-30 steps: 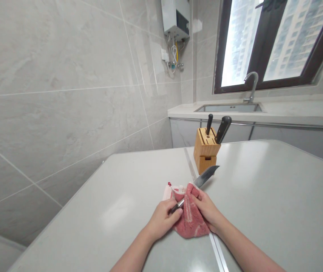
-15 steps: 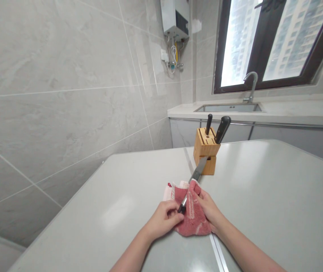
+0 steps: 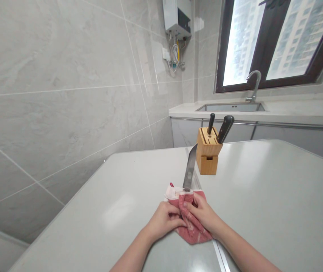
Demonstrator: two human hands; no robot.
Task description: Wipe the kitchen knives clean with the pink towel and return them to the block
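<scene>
Head view | I am angling the knife (image 3: 190, 170) from before the knife block (image 3: 208, 165) to its left, the red cloth (image 3: 192, 228) now covering its handle | right hand (image 3: 205, 216) is pinching cloth; left hand (image 3: 163, 221) is curling alongside, gripping or not I cannot tell

A curved metal faucet (image 3: 257, 87) stands behind a sink (image 3: 220, 107), below a dark-framed window (image 3: 269, 43).

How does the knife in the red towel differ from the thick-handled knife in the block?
The towel knife shows its blade, its handle covered; the thick-handled knife shows its black handle, its blade hidden. The towel knife sits in the red towel, which the right hand pinches; the thick-handled knife stands in the wooden block. Both lean to the picture's right.
</scene>
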